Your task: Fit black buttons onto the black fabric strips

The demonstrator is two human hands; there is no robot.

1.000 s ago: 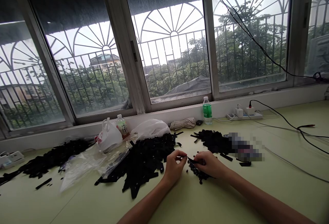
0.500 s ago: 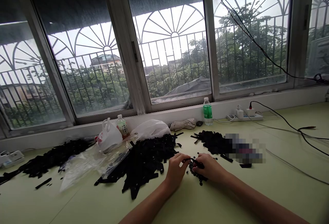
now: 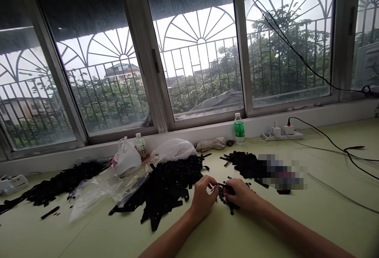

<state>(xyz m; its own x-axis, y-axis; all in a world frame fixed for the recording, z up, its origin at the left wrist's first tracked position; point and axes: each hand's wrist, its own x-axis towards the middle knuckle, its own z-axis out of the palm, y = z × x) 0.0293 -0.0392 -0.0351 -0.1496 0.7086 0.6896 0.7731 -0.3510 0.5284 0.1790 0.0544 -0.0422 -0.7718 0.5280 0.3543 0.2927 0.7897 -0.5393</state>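
Note:
My left hand (image 3: 203,195) is closed in a pinch, fingertips meeting at the end of a black strip (image 3: 226,187) that looks like fabric. The rest of this strip is gripped by my right hand (image 3: 243,195), its fingers curled round it. Under and between both hands lie small round black pieces (image 3: 231,212), possibly buttons, too small to name surely. Left of my left hand spreads a large heap of black strips (image 3: 166,183). Beyond my right hand is a smaller pile of black strips (image 3: 245,164), partly covered by a blurred patch.
Against the window ledge stand a green-labelled bottle (image 3: 239,129), a drink bottle (image 3: 141,146) and a white plastic bag (image 3: 126,156). Clear plastic (image 3: 94,195) lies by a further black heap (image 3: 65,181). A power strip (image 3: 287,135) with cables sits at the right on the pale green table (image 3: 296,218).
The fingers of both hands have shifted slightly around the black strip, which now lies straighter between them. The hands otherwise stay in nearly the same place.

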